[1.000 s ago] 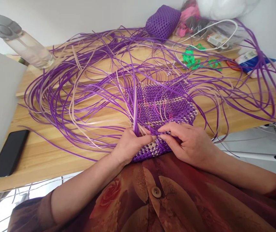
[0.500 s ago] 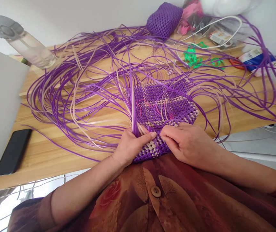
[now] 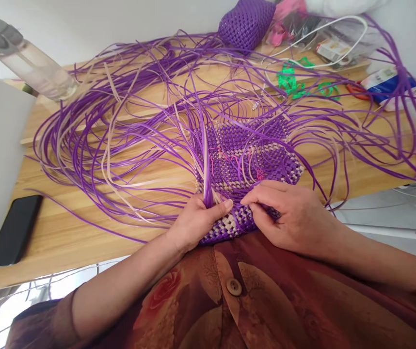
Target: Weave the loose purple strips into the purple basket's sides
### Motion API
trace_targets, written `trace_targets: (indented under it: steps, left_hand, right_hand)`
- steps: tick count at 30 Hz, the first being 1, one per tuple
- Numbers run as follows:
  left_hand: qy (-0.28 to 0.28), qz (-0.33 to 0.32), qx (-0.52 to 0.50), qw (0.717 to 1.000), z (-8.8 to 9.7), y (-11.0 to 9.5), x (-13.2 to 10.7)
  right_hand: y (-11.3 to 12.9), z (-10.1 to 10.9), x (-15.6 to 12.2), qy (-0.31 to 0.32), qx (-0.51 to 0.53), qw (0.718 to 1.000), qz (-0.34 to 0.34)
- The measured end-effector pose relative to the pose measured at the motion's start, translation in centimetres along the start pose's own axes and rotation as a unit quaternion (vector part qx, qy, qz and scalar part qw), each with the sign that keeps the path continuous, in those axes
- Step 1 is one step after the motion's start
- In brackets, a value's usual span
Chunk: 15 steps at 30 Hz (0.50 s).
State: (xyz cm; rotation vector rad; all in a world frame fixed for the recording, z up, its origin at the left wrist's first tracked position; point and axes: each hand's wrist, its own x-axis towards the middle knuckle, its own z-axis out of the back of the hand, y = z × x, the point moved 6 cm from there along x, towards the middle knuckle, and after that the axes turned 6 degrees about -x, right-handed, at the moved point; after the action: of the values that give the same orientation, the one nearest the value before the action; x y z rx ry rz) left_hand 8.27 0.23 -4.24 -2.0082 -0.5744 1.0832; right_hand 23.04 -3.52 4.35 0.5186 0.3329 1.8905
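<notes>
A purple and beige woven piece [image 3: 230,225] of plastic strips lies on the table edge against my shirt, with a wide woven panel [image 3: 244,138] behind. My left hand [image 3: 197,217] is closed at its left side, thumb pressed on the weave, gripping a bundle of purple and beige strips [image 3: 205,165] that rises upright. Just to the right, my right hand [image 3: 288,211] hovers over the weave with thumb and index finger bent inward. What its fingertips hold, if anything, is too small to make out. Long loose strips [image 3: 84,160] fan out leftward, and others [image 3: 342,126] curve right.
A black phone [image 3: 13,230] lies at the left table edge, and a clear bottle [image 3: 35,68] stands behind it. At the back are a purple woven form [image 3: 246,24], green strips [image 3: 288,80], a white cable [image 3: 364,31] and a blue-white packet [image 3: 390,87].
My right hand has lifted slightly and its fingers have opened a little from the weave. The left hand keeps its grip on the bundle. The view has shifted slightly.
</notes>
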Motion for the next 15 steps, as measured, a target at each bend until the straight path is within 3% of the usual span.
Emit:
trace_targets:
  steps: [8, 15]
  left_hand:
    - [-0.051, 0.027, -0.028, 0.998, -0.2, -0.2, -0.2]
    - [-0.043, 0.001, -0.034, 0.999, 0.0, -0.3, -0.3]
  right_hand:
    - [-1.3, 0.0, -0.1, 0.026, 0.065, 0.991, -0.111]
    - [-1.9, 0.1, -0.3, 0.026, 0.074, 0.989, -0.127]
